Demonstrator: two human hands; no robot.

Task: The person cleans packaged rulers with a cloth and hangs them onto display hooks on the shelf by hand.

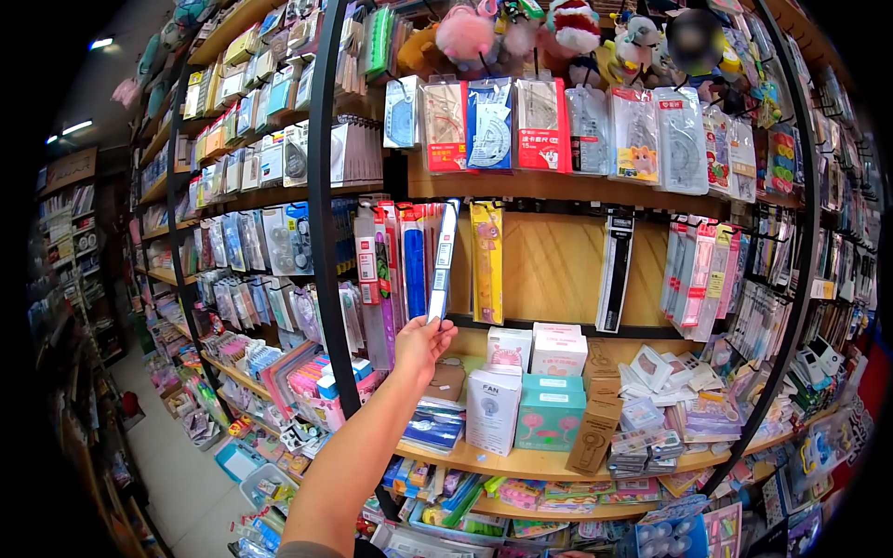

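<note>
My left hand (426, 349) reaches up from the bottom of the view. Its thumb and fingers pinch the lower end of a long narrow packet (443, 265), white with blue edges and a barcode label. The packet stands nearly upright, its top close to the hook rail; whether it still hangs on a hook I cannot tell. Just left of it hangs a blue slim packet (415, 270), beside red-topped packs (370, 256). To the right hangs a yellow packet (486, 265) with a bear pattern. My right hand is out of view.
A black slim packet (614, 270) hangs further right. Above are set-square and protractor packs (490, 126) and plush toys (465, 37). Below, a white fan box (494, 409) and a teal box (549, 414) stand on a wooden shelf (521, 465). A black post (321, 186) rises left; an aisle (167, 446) lies beyond.
</note>
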